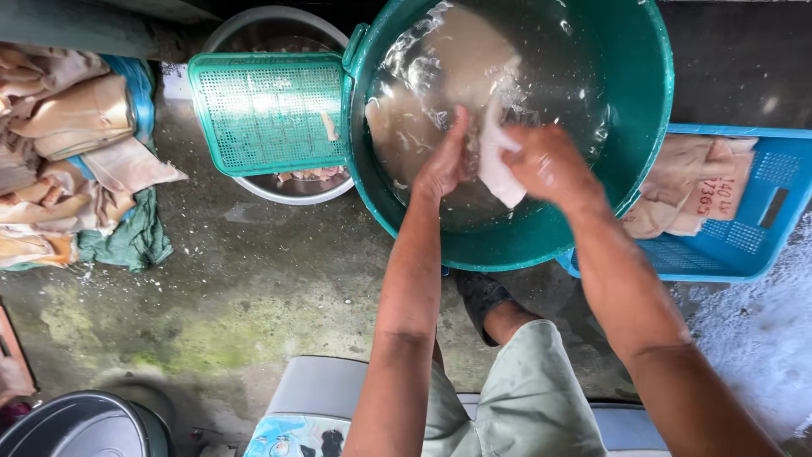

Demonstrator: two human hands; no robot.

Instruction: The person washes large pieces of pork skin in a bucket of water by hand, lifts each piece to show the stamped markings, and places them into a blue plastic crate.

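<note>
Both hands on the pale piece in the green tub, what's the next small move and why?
Probably keep rubbing the pale piece between both hands: the left hand and right hand grip it just above the cloudy water in the green tub, so it looks mid-rinse, not ready to go to the blue crate.

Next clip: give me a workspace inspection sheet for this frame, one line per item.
Surface: wet, stained concrete floor.
Job's things: green tub of cloudy water; pale piece held over it.
Clutter: green perforated tray on a metal bowl; blue crate with pale pieces; pile of pale pieces at the left; dark bin.
Hands: left hand and right hand both grip the pale piece.
Cables: nothing seen.
Surroundings: person seated on a low stool.
</note>
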